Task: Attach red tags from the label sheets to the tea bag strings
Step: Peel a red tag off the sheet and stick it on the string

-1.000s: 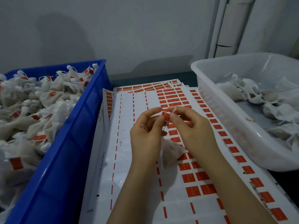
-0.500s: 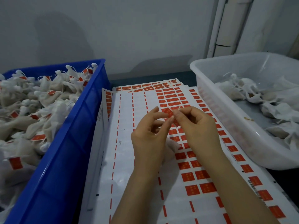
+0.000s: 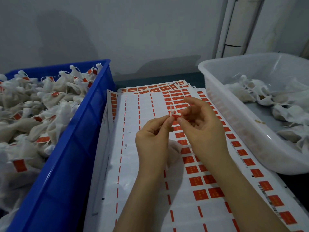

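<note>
Over the middle of the label sheets (image 3: 133, 148), my left grip (image 3: 153, 141) pinched the string (image 3: 171, 108) of one tea bag (image 3: 174, 148), thumb against forefinger. My right grip (image 3: 204, 129) pinched a red tag (image 3: 176, 116) just beside it, its other fingers fanned loosely. Tag and string met between my fingertips. The tea bag sat mostly hidden under my hands, above the sheets. Whether the tag was fully folded round the string I could not tell.

To the left, the blue crate (image 3: 80, 131) was heaped with tagged bags (image 3: 33, 114), so a large share of the job looked done. To the right, the white tub (image 3: 234, 124) held a shallower layer of plain bags (image 3: 275, 104) with no tags that I could see, and I judged those to be the work left. On the top sheet the left columns were stripped bare and the right columns carried tags, so supply seemed ample.
</note>
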{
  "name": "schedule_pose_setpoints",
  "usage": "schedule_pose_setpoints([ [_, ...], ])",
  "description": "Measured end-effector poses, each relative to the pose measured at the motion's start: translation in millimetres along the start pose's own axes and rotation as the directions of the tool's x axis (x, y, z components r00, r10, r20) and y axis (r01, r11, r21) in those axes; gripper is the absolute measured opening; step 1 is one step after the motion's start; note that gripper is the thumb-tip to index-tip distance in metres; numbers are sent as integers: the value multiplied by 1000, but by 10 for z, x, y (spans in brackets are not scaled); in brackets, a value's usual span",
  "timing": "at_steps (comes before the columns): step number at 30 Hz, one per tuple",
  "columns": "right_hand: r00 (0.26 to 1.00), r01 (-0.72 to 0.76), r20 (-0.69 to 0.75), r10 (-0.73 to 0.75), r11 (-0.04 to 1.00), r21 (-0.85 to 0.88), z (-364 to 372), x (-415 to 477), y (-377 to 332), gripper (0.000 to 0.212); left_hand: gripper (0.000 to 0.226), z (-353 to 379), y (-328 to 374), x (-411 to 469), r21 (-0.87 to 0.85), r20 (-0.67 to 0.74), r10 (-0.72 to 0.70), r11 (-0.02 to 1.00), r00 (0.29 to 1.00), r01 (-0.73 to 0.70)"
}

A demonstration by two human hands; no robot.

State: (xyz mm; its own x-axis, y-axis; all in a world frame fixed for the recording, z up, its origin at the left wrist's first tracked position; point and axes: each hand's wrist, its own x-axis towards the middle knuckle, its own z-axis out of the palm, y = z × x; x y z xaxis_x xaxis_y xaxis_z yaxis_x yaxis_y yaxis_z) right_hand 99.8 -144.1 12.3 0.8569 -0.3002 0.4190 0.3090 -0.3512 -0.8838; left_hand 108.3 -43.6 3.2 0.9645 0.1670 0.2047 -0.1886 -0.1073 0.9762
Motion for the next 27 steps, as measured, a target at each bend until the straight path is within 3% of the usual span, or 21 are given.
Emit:
schedule_pose_setpoints([
  [14, 996, -67, -56, 71, 995, 70, -68, 3, 29, 43, 9, 31, 36, -25, -118, 41, -34, 992, 999, 38],
  [27, 990, -105, -87, 115, 988, 111, -38, 18, 47, 44, 10, 37, 26, -25, -97, 37, -13, 995, 999, 17],
])
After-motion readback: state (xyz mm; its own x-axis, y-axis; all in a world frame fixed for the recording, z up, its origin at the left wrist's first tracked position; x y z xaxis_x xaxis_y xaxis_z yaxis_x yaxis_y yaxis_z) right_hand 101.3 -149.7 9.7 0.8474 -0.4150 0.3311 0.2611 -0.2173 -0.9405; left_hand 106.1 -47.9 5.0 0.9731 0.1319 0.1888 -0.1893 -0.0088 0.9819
